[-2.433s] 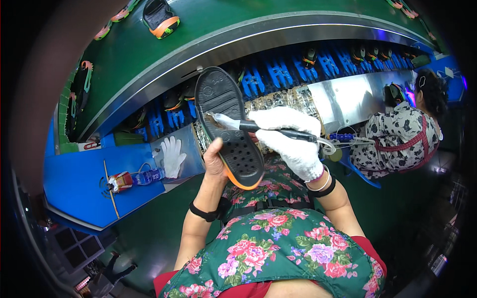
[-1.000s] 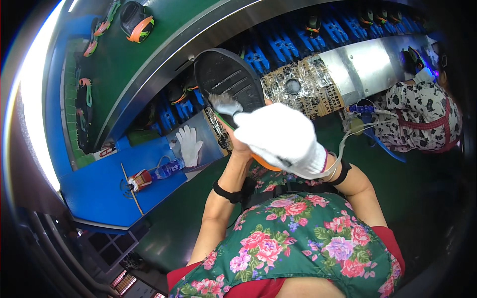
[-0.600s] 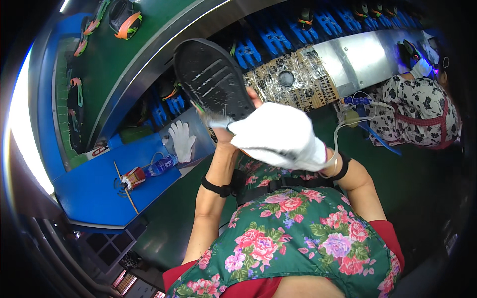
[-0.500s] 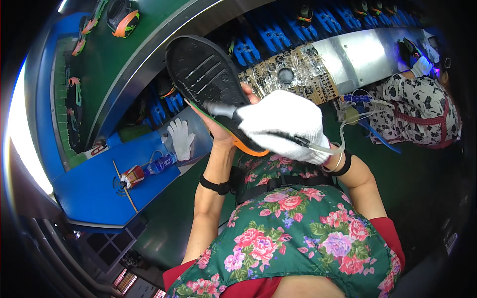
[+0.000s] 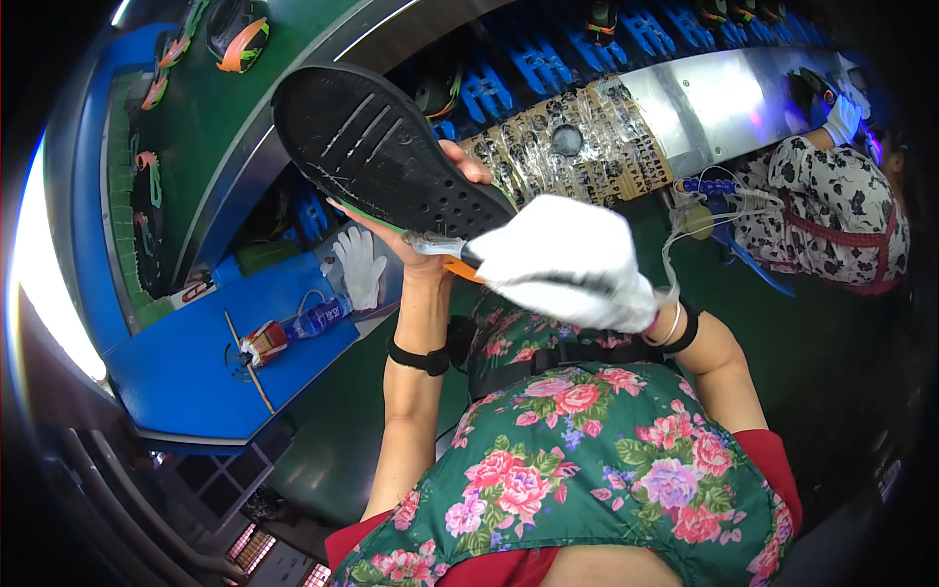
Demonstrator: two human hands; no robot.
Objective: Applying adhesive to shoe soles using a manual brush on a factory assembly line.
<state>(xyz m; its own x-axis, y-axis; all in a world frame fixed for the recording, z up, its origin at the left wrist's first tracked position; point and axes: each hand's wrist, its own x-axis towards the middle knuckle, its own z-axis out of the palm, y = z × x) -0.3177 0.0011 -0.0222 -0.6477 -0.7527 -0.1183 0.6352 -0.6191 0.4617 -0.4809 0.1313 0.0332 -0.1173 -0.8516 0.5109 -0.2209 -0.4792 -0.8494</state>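
My bare left hand (image 5: 409,243) grips a black shoe sole (image 5: 370,147) from beneath, with fingertips showing over its far edge. Grooves and a patch of small holes mark the face turned up to me; a bit of orange shows at the near end. In a white knit glove, my right hand (image 5: 572,262) is closed on a brush (image 5: 436,245). Its wet-looking bristles reach the sole's near side, beside my left palm. The glove hides the handle, and a clear tube (image 5: 670,279) runs by my right wrist.
A blue table (image 5: 196,391) at the left bears a white glove (image 5: 359,266), a blue-labelled bottle (image 5: 321,318) and a stick (image 5: 249,367). Beyond the sole lie a taped cardboard sheet (image 5: 626,147) and blue racks (image 5: 543,68). Another person (image 5: 822,205) works at the right.
The sole has shifted left and turned in my left hand. From over the sole's middle, the brush has come down to its near edge. My right hand has dropped slightly.
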